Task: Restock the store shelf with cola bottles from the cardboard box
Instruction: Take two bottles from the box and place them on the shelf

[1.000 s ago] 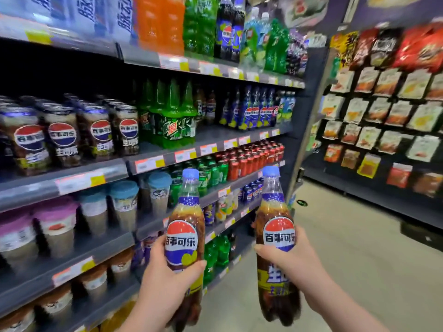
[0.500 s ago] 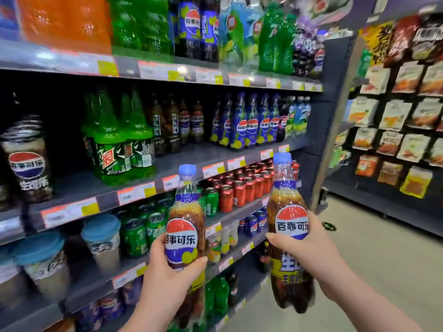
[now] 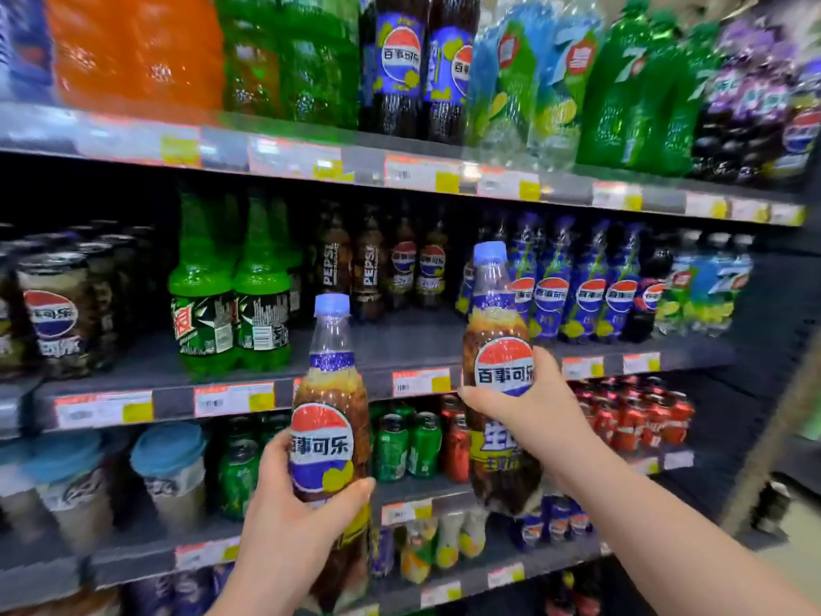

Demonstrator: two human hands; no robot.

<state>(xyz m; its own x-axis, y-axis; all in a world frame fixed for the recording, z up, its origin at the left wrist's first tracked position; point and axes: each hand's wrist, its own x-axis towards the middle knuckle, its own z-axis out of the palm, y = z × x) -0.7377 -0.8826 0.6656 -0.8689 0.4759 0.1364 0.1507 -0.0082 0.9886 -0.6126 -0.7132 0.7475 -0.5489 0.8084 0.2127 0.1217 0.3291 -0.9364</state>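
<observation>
Gripping the left bottle (image 3: 331,393), the left hand (image 3: 288,517) sits low; the right hand (image 3: 533,406) grips the right bottle (image 3: 497,326) higher, near a bare gap on the shelf (image 3: 413,335). Neither cola bottle is shelved yet; the box is out of view.

Grey shelving (image 3: 400,342) edged with yellow-and-white price tags (image 3: 417,382) fills the view; pale floor (image 3: 799,571) lower right.
</observation>
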